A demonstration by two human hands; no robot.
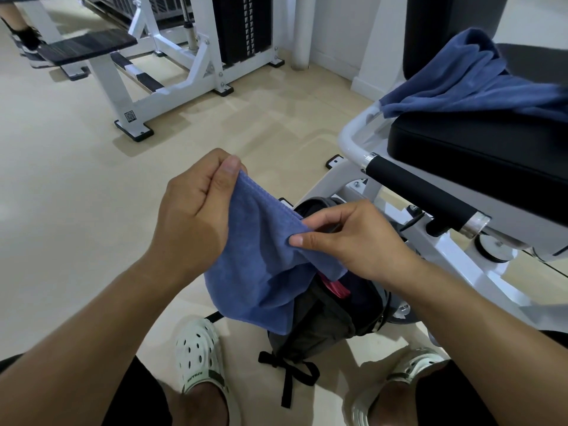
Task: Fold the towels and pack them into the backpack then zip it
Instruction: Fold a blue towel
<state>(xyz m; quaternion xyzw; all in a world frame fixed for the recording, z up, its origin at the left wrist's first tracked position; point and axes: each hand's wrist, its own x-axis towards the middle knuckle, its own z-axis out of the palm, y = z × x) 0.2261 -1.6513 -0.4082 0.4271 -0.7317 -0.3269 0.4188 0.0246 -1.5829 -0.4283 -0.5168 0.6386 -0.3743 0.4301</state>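
Head view: left hand point(190, 210) and right hand point(347, 238) each pinch the blue towel point(261, 259) with curled fingers, holding it above the open backpack point(322, 321) on the floor — likely mid-fold. A second towel point(467, 78) lies on the bench seat point(476, 155). Backpack contents mostly hidden — a pink item point(336, 290) shows.

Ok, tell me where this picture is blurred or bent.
Head view: the second blue towel on the black seat pad smears at the right edge; wide-angle bending curves the white machine frame; both hands and the held blue towel are sharp.
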